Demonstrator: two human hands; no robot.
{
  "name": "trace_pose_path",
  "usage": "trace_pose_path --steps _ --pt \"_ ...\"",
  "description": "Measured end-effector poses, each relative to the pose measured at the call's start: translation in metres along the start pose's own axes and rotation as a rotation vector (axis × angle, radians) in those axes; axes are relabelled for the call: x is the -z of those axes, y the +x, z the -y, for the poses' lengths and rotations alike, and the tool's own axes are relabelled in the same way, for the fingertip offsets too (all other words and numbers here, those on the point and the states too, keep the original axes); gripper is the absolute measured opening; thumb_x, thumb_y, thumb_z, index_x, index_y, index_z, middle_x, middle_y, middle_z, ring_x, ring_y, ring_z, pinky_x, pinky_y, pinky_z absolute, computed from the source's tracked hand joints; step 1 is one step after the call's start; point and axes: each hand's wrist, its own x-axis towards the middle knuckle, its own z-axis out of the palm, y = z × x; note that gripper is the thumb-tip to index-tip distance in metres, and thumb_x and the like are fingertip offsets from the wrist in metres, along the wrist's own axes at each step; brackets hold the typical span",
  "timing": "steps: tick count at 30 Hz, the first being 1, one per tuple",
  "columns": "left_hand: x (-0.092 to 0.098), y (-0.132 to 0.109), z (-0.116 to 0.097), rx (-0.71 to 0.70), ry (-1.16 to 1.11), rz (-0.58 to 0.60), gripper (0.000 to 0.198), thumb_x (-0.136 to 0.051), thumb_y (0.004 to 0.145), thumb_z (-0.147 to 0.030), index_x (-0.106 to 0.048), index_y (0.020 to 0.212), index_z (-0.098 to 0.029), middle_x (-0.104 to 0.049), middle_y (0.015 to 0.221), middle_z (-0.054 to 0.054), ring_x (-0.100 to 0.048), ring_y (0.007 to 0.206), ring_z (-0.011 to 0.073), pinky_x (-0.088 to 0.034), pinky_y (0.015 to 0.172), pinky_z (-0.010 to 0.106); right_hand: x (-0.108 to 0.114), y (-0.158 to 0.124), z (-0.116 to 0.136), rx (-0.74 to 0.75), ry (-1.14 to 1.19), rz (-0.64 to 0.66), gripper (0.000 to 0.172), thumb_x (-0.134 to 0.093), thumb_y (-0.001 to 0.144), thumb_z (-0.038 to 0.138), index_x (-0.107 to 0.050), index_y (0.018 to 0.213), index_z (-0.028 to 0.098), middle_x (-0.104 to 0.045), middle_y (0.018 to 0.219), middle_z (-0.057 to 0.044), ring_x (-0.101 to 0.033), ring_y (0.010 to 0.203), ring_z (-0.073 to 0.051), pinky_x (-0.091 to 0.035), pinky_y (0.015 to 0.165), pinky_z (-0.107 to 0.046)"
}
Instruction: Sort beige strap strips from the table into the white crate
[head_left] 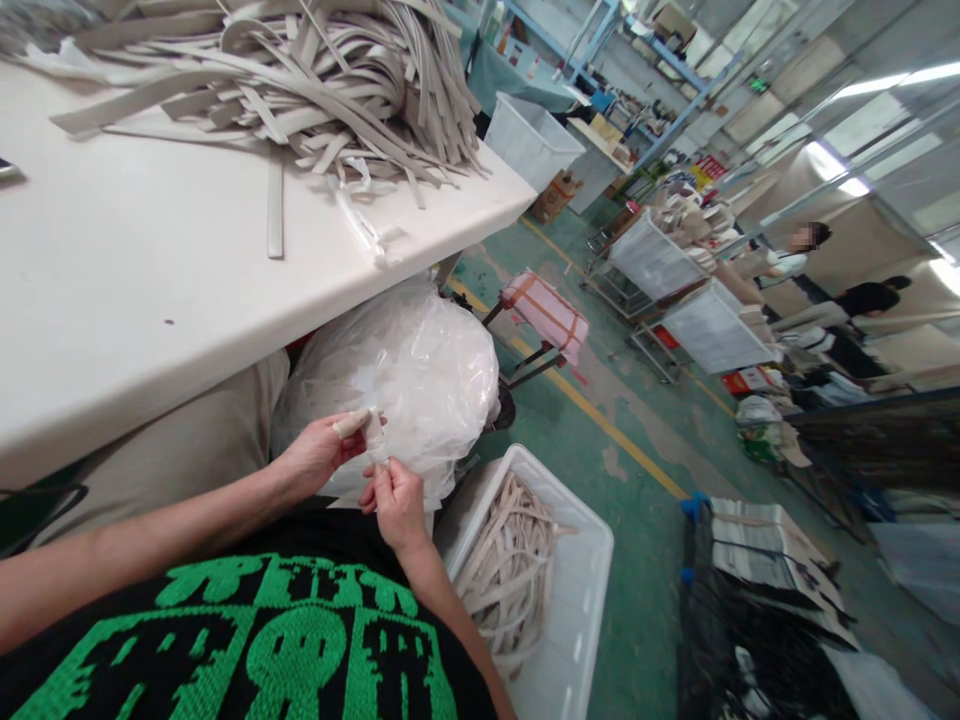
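Note:
My left hand [319, 455] and my right hand [394, 500] meet below the table edge, in front of my lap. Both are closed in a pinch on a small pale piece [373, 432], which looks like a short strip end; its exact kind is too small to tell. My left thumb wears a pale wrap. Just behind my hands bulges a big clear plastic bag [420, 370], stuffed with light material. A white bin [570, 590] holding several beige strips [510, 560] stands on the floor by my right forearm.
The white table [150, 280] carries a large heap of beige strips [300, 70]. A pink-cushioned stool [544, 315] stands on the green floor. White bins on carts [675, 280] and two seated people [832, 290] are at the right. Dark stacked material [757, 590] lies at lower right.

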Motion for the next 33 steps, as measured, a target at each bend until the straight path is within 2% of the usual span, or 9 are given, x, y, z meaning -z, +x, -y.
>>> trace_pose_path --steps 6,10,12,15,18,22,25,29,33 --pt "0.001 -0.002 0.008 -0.011 0.132 0.084 0.043 -0.087 0.057 -0.053 -0.077 0.073 -0.014 -0.066 0.060 0.002 -0.052 0.054 0.0141 -0.045 0.058 0.028 -0.002 0.004 0.006 -0.001 0.008 -0.011 0.040 -0.047 0.098 0.055 -0.062 0.086 0.020 -0.060 0.055 0.002 -0.058 0.044 -0.014 -0.047 0.045 -0.023" --pt "0.003 -0.008 0.000 -0.066 0.202 0.104 0.042 -0.083 0.061 -0.055 -0.075 0.072 -0.015 -0.065 0.060 0.003 -0.053 0.056 0.0161 -0.044 0.060 0.029 0.020 0.016 0.005 0.010 0.223 0.243 0.050 -0.058 0.090 0.067 -0.069 0.092 0.018 -0.071 0.071 -0.004 -0.069 0.066 -0.018 -0.057 0.068 -0.030" --pt "0.005 -0.009 -0.006 -0.111 0.277 0.124 0.041 -0.080 0.064 -0.056 -0.073 0.067 -0.016 -0.064 0.060 0.002 -0.054 0.059 0.0174 -0.045 0.061 0.030 0.031 0.033 0.002 -0.041 0.365 0.290 0.064 -0.051 0.088 0.077 -0.072 0.094 0.017 -0.076 0.085 -0.008 -0.072 0.080 -0.021 -0.057 0.081 -0.033" --pt "0.008 -0.010 -0.006 -0.128 0.370 0.140 0.042 -0.079 0.064 -0.057 -0.071 0.064 -0.016 -0.065 0.064 0.003 -0.055 0.064 0.0186 -0.045 0.064 0.030 0.033 0.071 0.001 -0.219 0.427 0.296 0.084 -0.024 0.092 0.084 -0.073 0.091 0.015 -0.076 0.084 -0.011 -0.072 0.078 -0.020 -0.057 0.073 -0.031" --pt "0.008 -0.012 0.000 -0.071 0.421 0.220 0.046 -0.077 0.066 -0.061 -0.072 0.068 -0.015 -0.067 0.068 0.006 -0.057 0.066 0.0200 -0.046 0.067 0.032 0.018 0.109 0.013 -0.330 0.471 0.365 0.071 -0.037 0.096 0.074 -0.073 0.086 0.014 -0.076 0.082 -0.011 -0.070 0.072 -0.017 -0.055 0.067 -0.027" --pt "0.008 -0.013 -0.004 -0.106 0.470 0.242 0.045 -0.075 0.068 -0.061 -0.070 0.061 -0.017 -0.063 0.062 0.003 -0.052 0.062 0.0177 -0.043 0.063 0.029 -0.003 0.136 0.031 -0.232 0.475 0.233 0.040 -0.067 0.091 0.047 -0.069 0.069 0.014 -0.074 0.072 -0.006 -0.064 0.059 -0.012 -0.054 0.064 -0.024" --pt "0.011 -0.010 -0.015 -0.141 0.487 0.232 0.044 -0.075 0.068 -0.061 -0.070 0.059 -0.018 -0.062 0.060 0.002 -0.050 0.059 0.0166 -0.040 0.059 0.028 -0.012 0.141 0.036 -0.193 0.473 0.137 0.033 -0.067 0.092 0.034 -0.067 0.065 0.014 -0.073 0.068 -0.004 -0.062 0.056 -0.011 -0.053 0.060 -0.022" --pt "0.012 -0.011 -0.016 -0.145 0.498 0.244 0.044 -0.074 0.068 -0.062 -0.072 0.060 -0.018 -0.064 0.059 0.003 -0.052 0.057 0.0173 -0.042 0.058 0.028 -0.017 0.146 0.033 -0.211 0.502 0.050 0.030 -0.068 0.091 0.033 -0.067 0.068 0.014 -0.073 0.069 -0.004 -0.064 0.058 -0.012 -0.055 0.063 -0.024" --pt "0.005 -0.025 -0.002 -0.067 0.612 0.515 0.036 -0.077 0.070 -0.055 -0.076 0.061 -0.020 -0.070 0.062 0.004 -0.059 0.058 0.0189 -0.048 0.061 0.029 -0.008 0.159 0.036 -0.255 0.537 -0.102 0.034 -0.062 0.097 0.038 -0.065 0.071 0.015 -0.072 0.070 -0.004 -0.064 0.057 -0.010 -0.054 0.062 -0.022"
